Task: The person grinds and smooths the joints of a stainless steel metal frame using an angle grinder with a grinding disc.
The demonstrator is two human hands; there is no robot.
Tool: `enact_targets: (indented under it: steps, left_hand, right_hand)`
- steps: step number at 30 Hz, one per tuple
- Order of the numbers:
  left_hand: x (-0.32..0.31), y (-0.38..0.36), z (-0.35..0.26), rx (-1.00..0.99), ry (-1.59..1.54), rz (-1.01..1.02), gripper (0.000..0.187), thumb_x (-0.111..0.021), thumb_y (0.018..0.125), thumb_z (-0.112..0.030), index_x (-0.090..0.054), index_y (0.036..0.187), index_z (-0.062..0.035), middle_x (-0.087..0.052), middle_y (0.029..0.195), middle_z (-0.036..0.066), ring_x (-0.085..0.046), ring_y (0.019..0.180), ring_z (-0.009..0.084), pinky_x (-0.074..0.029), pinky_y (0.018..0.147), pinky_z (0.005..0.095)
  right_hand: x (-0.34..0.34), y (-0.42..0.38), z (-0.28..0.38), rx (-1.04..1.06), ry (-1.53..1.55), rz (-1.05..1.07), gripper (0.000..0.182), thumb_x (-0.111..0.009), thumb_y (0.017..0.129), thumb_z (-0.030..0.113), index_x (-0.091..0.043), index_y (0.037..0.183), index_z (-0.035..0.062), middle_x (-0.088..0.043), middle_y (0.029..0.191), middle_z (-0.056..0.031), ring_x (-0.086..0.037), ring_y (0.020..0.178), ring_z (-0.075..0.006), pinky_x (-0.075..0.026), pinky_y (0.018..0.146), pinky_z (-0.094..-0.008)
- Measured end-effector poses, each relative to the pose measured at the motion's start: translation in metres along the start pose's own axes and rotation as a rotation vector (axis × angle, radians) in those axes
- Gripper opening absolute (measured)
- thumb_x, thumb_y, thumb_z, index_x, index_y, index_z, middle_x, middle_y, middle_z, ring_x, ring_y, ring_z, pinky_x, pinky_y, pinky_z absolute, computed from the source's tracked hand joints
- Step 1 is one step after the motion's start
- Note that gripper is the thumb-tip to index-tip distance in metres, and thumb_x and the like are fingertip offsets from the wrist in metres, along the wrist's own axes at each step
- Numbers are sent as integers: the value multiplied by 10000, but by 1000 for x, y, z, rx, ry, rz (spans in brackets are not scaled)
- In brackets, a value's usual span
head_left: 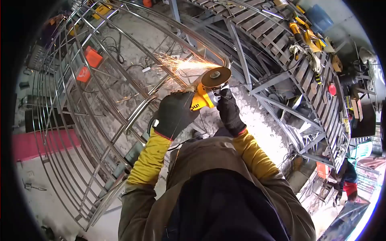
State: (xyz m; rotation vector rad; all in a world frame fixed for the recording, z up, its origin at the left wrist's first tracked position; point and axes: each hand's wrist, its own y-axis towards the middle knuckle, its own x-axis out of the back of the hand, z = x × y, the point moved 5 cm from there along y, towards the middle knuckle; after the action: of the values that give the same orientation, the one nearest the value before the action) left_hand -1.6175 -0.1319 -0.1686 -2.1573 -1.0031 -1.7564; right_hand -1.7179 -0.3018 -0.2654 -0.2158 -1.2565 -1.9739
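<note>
A yellow angle grinder (pixel 204 97) is held in front of me by both gloved hands. My left hand (pixel 175 112), in a dark glove, is wrapped round its body. My right hand (pixel 230 110) is closed on the side near its head. The brown disc (pixel 216 77) meets the curved end of a metal tube (pixel 209 53), and orange sparks (pixel 183 65) fly off to the left. Yellow sleeves cover both forearms. The fingers are partly hidden behind the grinder.
A large frame of curved metal bars (pixel 96 116) fills the left side. A slatted metal table (pixel 309 86) with tools, including another yellow grinder (pixel 295 29), curves along the right. Orange boxes (pixel 93 57) lie beyond the bars. Another person (pixel 349 180) is at the lower right.
</note>
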Motion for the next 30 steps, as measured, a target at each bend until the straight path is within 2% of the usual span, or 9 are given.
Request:
enact_targets:
  steps: [2,6,9,12,14,20,24,27,30]
  left_hand:
    - [-2,-1,2,-24,-69,-70,446,-854,733,-337,-687,1069,-96,-680,837,133,-686,735,347,-538,648,471]
    - [-1,-5,5,-69,-33,-95,464,-862,724,-346,-687,1070,-91,-683,840,131,-688,738,346,-542,656,469]
    - [-4,-6,8,-65,-51,-127,480,-871,724,-367,-686,1066,-85,-677,838,127,-682,738,346,-539,658,471]
    - [1,-5,8,-58,-116,-190,481,-867,745,-393,-691,1071,-86,-693,866,130,-688,751,345,-538,661,469]
    - [-9,-5,10,-38,-12,-52,474,-859,804,-439,-686,1036,-65,-692,872,163,-696,784,386,-549,673,466]
    - [-11,-8,7,-94,-3,-239,483,-859,800,-487,-648,954,-80,-670,796,147,-699,758,362,-536,641,474]
    - [1,-2,1,-34,-29,-101,498,-859,796,-498,-650,963,-77,-669,803,150,-695,747,360,-531,635,477]
    - [0,-1,2,-32,26,-39,504,-857,790,-503,-651,961,-76,-675,817,151,-697,748,357,-532,634,475]
    - [3,0,5,-33,-37,-32,487,-863,788,-473,-656,966,-70,-676,827,164,-692,754,374,-528,639,486]
  right_hand:
    - [-9,-11,-16,-474,425,89,286,-440,1131,184,-594,1336,58,-586,919,-53,-558,722,-162,-506,666,-327]
    - [-8,-10,-20,-652,564,173,298,-443,1130,202,-593,1343,56,-581,914,-35,-553,733,-144,-499,664,-316]
    - [-19,-33,-42,-588,539,245,392,-484,1146,191,-529,1501,31,-655,1315,-101,-649,1088,-195,-530,974,-316]
    - [-19,-26,-33,-434,509,234,456,-486,1152,273,-502,1547,46,-653,1283,-49,-626,1056,-152,-520,960,-295]
    - [-9,-3,-13,-647,682,55,281,-470,1116,231,-612,1279,52,-570,890,-19,-536,742,-131,-489,663,-307]
    - [-15,-8,-20,-900,815,81,266,-466,1120,252,-620,1213,56,-585,910,-20,-547,743,-126,-490,660,-301]
    - [-5,0,-12,-781,650,124,267,-450,1118,225,-613,1245,57,-585,897,-29,-546,713,-134,-490,652,-303]
    - [-9,-8,-18,-669,502,291,471,-451,1150,398,-580,1426,39,-672,1192,-46,-600,967,-128,-513,846,-287]
    - [-7,-5,-13,-478,426,151,277,-493,1060,95,-605,1310,49,-646,959,-68,-571,713,-168,-502,657,-318]
